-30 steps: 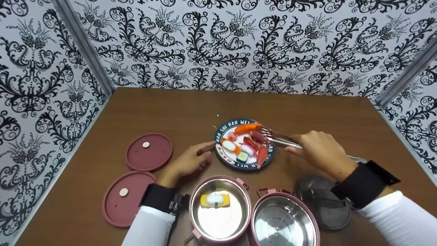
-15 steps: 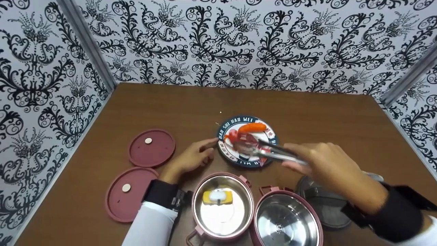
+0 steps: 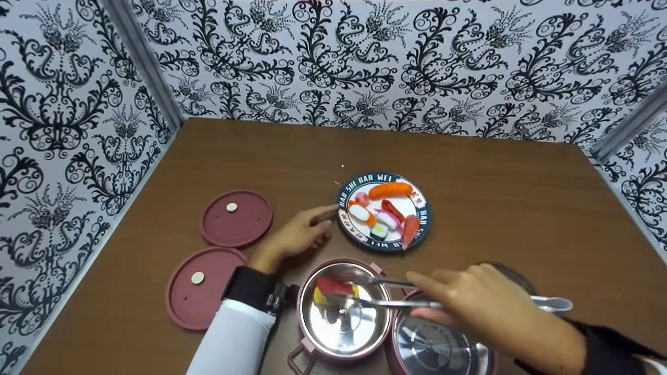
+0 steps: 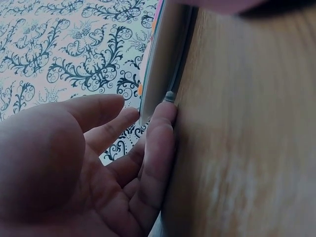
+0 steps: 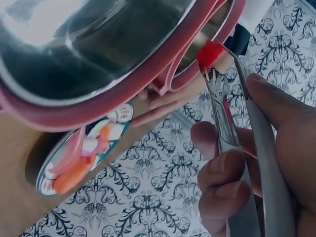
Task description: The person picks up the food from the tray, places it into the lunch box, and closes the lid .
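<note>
My right hand [image 3: 484, 302] grips a pair of metal tongs [image 3: 422, 303]. Between the tongs' tips is a red piece of toy food [image 3: 333, 286], held over the left pink-rimmed pot [image 3: 338, 336]. A yellow and white toy piece [image 3: 319, 298] lies in that pot, partly covered by the red one. In the right wrist view the red piece [image 5: 210, 53] shows at the tongs' tips. My left hand [image 3: 297, 235] lies beside the plate [image 3: 425, 221], its index finger touching the left rim. Toy sushi [image 3: 359, 212], an orange sausage-shaped piece [image 3: 390, 190] and other toy food lie on the plate.
A second pink-rimmed pot [image 3: 432, 341] stands right of the first, partly under my right hand. Two round pink lids [image 3: 237, 224] lie on the left. A dark lid [image 3: 513, 273] lies behind my right wrist. Patterned walls [image 3: 365, 67] border the table.
My right hand has moved from the plate toward me, bringing the tongs and the red piece over the left pot. The left hand stays at the plate's rim.
</note>
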Demonstrator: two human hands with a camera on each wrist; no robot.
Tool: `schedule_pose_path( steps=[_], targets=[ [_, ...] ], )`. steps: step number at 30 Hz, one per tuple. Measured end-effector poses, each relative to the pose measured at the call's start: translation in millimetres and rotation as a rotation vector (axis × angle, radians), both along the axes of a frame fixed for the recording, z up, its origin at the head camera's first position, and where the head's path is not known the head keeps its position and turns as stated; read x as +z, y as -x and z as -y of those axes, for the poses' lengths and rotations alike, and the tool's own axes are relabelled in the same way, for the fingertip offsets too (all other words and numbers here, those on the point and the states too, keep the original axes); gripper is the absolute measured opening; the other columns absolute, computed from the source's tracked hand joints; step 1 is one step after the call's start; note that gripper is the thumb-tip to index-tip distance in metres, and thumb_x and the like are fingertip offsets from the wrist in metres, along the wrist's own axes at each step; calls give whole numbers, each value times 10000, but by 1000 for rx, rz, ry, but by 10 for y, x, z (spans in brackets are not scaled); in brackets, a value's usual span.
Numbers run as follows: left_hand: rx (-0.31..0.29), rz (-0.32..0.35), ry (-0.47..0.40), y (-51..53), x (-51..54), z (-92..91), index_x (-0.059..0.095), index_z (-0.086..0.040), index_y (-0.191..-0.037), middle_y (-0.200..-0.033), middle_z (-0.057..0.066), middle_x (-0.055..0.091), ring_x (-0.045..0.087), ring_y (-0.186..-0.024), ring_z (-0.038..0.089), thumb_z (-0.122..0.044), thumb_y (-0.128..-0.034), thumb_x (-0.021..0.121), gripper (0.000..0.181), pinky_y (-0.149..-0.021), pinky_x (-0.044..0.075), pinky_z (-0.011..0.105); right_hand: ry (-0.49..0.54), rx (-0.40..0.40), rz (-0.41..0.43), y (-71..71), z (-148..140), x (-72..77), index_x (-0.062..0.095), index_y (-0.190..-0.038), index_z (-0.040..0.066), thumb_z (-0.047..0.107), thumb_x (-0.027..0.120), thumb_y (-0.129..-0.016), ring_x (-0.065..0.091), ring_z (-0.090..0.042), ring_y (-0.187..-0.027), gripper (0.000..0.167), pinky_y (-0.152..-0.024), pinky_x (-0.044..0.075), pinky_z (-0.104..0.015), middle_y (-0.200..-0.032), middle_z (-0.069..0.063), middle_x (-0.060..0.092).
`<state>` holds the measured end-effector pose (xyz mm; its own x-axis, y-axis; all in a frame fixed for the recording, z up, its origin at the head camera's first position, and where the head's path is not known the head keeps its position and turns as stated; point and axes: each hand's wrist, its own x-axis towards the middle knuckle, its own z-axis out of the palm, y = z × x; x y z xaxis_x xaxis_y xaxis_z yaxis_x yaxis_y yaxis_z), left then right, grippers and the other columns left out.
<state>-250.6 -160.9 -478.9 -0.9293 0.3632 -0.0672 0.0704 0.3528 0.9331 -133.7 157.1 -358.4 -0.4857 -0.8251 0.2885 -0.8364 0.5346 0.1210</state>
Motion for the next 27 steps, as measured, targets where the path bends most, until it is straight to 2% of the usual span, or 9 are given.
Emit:
schedule_pose_path(
  steps=[6, 9, 12, 16, 22, 27],
  targets=[
    [8, -19, 10, 2, 48, 23, 440, -130, -1515, -888, 124, 649, 582, -716, 143, -141, -1044, 498, 475, -649, 529, 270, -39, 60, 10, -42, 80, -112, 709, -1153, 172, 504, 662, -916, 480, -55, -484, 410, -436, 349, -210, -810, 43, 706],
    [5, -36, 5, 6, 9, 12, 446, -117, -1509, -905, 154, 666, 588, -715, 142, -141, -1041, 504, 473, -651, 537, 275, -53, 101, -14, -28, 102, -172, 682, -1127, 178, 504, 652, -925, 512, -78, -486, 384, -415, 333, -217, -796, 42, 692],
    [1, -48, 15, 3, -29, 16, 452, -115, -1505, -923, 162, 680, 594, -716, 139, -147, -1042, 505, 467, -653, 542, 281, -48, 155, -73, 3, 121, -244, 672, -1096, 187, 514, 642, -927, 501, -69, -477, 370, -394, 288, -220, -758, 67, 651],
    [5, -30, 26, -47, -85, 7, 455, -131, -1505, -923, 147, 680, 594, -720, 135, -152, -1041, 504, 467, -654, 542, 281, -76, 189, -70, -8, 104, -321, 690, -1100, 180, 518, 614, -942, 518, -71, -493, 381, -390, 281, -232, -738, 74, 635],
    [11, -27, -7, -27, -49, 7, 457, -103, -1500, -892, 185, 665, 564, -679, 138, -123, -1038, 504, 465, -613, 505, 259, -102, 168, -30, -12, 108, -298, 691, -1101, 171, 509, 615, -948, 537, -47, -533, 379, -404, 280, -217, -720, 79, 635],
    [21, -18, 0, 6, 37, -2, 455, -123, -1504, -899, 157, 664, 553, -676, 130, -133, -1037, 510, 471, -615, 504, 250, -87, 139, -23, -23, 124, -189, 679, -1104, 178, 518, 607, -952, 490, -31, -509, 378, -415, 250, -204, -724, 86, 635]
  ],
)
